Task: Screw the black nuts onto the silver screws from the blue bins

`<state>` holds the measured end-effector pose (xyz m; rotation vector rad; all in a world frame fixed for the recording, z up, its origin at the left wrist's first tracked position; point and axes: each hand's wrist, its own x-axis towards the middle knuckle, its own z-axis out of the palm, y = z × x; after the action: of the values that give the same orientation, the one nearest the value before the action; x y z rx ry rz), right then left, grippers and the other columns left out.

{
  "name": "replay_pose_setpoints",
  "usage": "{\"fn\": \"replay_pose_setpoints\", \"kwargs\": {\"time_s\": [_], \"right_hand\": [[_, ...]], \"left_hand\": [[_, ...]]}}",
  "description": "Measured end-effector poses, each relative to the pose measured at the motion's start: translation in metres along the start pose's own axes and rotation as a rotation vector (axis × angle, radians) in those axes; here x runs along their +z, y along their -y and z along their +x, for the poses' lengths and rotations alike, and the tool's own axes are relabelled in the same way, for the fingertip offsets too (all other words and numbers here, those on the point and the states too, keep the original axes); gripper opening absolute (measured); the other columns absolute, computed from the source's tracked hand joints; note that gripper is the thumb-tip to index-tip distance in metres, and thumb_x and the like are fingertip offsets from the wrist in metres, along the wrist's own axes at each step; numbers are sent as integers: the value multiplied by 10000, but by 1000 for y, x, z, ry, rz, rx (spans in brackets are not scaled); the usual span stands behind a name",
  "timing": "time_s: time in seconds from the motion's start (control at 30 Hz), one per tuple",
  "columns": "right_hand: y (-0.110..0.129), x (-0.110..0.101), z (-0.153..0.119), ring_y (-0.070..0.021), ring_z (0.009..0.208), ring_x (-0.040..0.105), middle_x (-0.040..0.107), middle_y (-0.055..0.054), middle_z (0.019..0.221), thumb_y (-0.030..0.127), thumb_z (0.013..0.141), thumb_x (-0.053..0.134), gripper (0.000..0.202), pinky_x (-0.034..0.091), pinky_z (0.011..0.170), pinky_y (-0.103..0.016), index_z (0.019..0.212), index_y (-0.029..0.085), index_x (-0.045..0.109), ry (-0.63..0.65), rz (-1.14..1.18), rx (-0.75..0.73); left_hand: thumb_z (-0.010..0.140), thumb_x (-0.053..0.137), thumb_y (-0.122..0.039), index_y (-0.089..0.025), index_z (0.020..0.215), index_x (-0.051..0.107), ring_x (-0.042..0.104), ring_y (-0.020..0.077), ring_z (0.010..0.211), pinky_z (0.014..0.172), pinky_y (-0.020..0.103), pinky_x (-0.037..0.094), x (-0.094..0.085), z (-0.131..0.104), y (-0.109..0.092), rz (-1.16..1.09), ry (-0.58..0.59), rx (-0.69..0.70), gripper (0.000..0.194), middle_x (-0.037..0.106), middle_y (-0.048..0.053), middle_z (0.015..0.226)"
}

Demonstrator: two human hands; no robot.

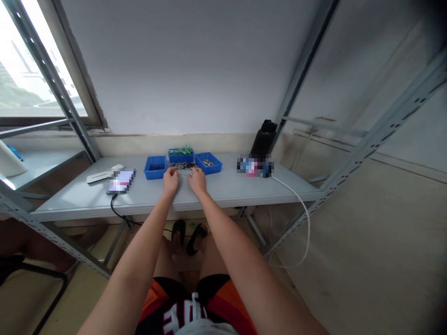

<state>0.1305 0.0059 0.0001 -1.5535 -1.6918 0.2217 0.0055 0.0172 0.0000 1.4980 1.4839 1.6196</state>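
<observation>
My left hand (pixel 171 180) and my right hand (pixel 197 180) rest near each other at the shelf, fingers bent inward. Each seems closed on something small that I cannot make out; a thin pale line shows between the fingertips. Just beyond the hands lies a pile of small dark and silvery parts (pixel 183 165). A blue bin (pixel 154 175) with dark pieces stands by my left hand. Close to my right hand is another blue bin (pixel 213 167) holding small metal parts (pixel 208 163). Behind the pile, a third blue bin (pixel 181 158) contains green strips (pixel 183 150).
A phone (pixel 121 181) with a black cable and a white flat object (pixel 98 177) lie left on the grey shelf (pixel 230 190). At right stand a black bottle (pixel 262 139) and a blurred item (pixel 255 166) beside a white cable (pixel 308 223). Metal posts (pixel 303 65) frame both sides.
</observation>
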Motion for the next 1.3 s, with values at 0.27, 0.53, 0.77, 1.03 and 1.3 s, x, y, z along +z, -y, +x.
{"fn": "replay_pose_setpoints", "kwargs": {"time_s": [0.27, 0.53, 0.77, 1.03, 1.3], "right_hand": [[13, -2, -12, -285, 1201, 505, 555, -134, 1362, 274, 927, 448, 379, 396, 975, -419, 1253, 177, 616, 191, -305, -86], [13, -2, -12, -274, 1135, 542, 648, -127, 1197, 188, 949, 379, 355, 409, 943, -403, 1161, 165, 662, 197, -341, -107], [7, 1, -8, -244, 1063, 577, 658, -132, 1108, 161, 932, 425, 308, 438, 912, -352, 1064, 166, 703, 151, -235, -71], [-13, 6, 11, -187, 1030, 608, 678, -94, 1073, 153, 885, 502, 257, 439, 968, -320, 1068, 173, 681, -76, 271, 0], [-11, 6, 10, -170, 965, 668, 723, -68, 1024, 221, 856, 544, 212, 515, 885, -315, 1026, 184, 667, 16, 521, 87]], "left_hand": [[767, 472, -169, -136, 949, 657, 633, 207, 861, 831, 345, 510, 0, 0, 3, -3, -8, -6, 262, 686, 109, 929], [769, 467, -164, -130, 951, 663, 642, 211, 862, 848, 357, 513, -1, -1, -1, -8, 11, -31, 269, 695, 116, 944], [769, 469, -170, -140, 946, 668, 643, 221, 893, 873, 371, 511, -2, -1, 0, 16, 12, -13, 268, 701, 115, 958], [755, 482, -161, -152, 847, 696, 651, 223, 863, 881, 365, 503, 1, -5, -7, 162, 177, 82, 234, 723, 98, 892], [741, 529, -148, -171, 821, 717, 660, 225, 805, 844, 363, 512, 4, -13, -17, 182, 324, 169, 206, 734, 81, 858]]}}
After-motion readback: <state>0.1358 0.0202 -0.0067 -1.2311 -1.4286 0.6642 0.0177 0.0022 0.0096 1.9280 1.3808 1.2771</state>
